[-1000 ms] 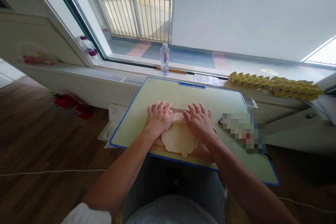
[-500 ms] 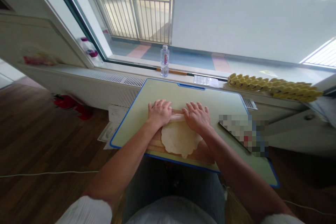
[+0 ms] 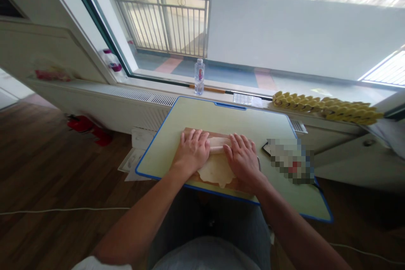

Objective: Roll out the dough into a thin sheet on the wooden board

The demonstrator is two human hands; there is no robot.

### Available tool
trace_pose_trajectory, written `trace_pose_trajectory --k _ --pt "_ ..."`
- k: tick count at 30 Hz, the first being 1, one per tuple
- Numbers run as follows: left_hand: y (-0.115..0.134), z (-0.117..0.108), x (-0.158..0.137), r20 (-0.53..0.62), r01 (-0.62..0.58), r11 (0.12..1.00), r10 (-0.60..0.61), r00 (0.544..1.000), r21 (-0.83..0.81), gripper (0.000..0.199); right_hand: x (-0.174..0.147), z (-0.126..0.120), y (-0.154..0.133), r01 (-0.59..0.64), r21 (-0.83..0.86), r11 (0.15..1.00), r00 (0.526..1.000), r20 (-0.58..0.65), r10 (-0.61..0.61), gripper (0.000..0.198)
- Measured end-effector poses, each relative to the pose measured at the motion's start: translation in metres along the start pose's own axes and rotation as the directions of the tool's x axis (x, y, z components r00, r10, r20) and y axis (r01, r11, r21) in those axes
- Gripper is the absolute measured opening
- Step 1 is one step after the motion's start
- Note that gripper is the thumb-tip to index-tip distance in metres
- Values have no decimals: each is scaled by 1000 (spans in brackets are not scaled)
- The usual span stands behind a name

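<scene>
dough (image 3: 217, 171): pale, flat, ragged-edged, on wooden board (image 3: 243, 186) | rolling pin (image 3: 217, 150): pale, lying across dough

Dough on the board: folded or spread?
Spread: the dough lies as a flat sheet with an uneven near edge on the board, partly under the rolling pin.

Beyond the left fingers (image 3: 190, 136) and right fingers (image 3: 243, 141), the tabletop's (image 3: 215, 118) far strip lets a hand pass sideways. At right, a pixelated object (image 3: 288, 162) obstructs; behind, a plastic bottle (image 3: 199, 78) and egg cartons (image 3: 319, 105) line the windowsill (image 3: 218, 96).
</scene>
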State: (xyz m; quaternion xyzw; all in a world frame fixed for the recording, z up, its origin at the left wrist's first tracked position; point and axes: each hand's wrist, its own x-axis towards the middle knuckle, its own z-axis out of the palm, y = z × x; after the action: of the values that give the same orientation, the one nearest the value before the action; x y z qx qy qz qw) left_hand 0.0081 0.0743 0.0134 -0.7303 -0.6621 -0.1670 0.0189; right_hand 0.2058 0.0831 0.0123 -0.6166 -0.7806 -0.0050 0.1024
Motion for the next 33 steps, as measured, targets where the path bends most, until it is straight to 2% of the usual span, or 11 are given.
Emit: trace_pose_trajectory --k 3,6,12,22,33 --pt "4 -4 -13 19 -7 1000 7 1000 -4 52 -16 1 3 7 8 1000 1000 -10 -7 60" --pt "4 -4 -12 23 -7 1000 7 1000 -4 54 -17 0 4 4 14 1000 1000 9 -4 61" --pt "-5 6 16 13 6 1000 -6 1000 12 50 13 -2 0 -24 7 1000 997 71 23 61" --pt "-20 13 65 131 83 996 -78 988 -36 45 65 10 3 0 -53 999 998 68 4 56" --pt "-26 16 85 169 142 989 -134 976 -34 41 84 7 4 10 -19 1000 996 92 -9 53"
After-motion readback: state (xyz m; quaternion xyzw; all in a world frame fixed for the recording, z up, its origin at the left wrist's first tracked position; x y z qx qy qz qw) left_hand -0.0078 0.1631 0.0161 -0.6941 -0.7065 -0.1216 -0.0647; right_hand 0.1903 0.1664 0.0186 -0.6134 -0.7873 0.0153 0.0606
